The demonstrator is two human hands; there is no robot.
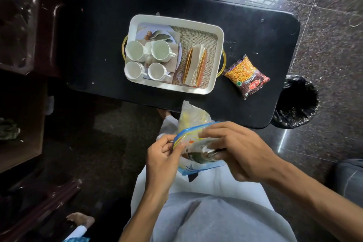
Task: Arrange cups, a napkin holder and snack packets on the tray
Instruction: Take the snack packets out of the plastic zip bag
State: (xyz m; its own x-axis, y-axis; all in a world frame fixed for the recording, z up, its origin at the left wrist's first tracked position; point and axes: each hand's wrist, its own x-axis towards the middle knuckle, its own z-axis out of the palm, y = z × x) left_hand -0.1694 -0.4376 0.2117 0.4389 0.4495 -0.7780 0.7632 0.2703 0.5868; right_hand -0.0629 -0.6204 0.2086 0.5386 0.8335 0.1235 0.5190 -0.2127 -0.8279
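Note:
A white tray [219,31] with gold handles sits on the black table [110,31]. Several white cups [161,51] stand in its left half. A gold napkin holder [195,67] with white napkins stands in its right half. A mixture snack packet [245,75] lies on the table right of the tray. Below the table's near edge, my left hand [161,160] pinches the left edge of a clear zip bag [196,137] with snack packets inside. My right hand [233,150] grips the bag's top right from above.
A bin lined with a black bag [297,102] stands at the table's right end. Dark wooden furniture [29,31] stands to the left. The floor is polished granite [330,31]. A bare foot [81,219] shows at lower left.

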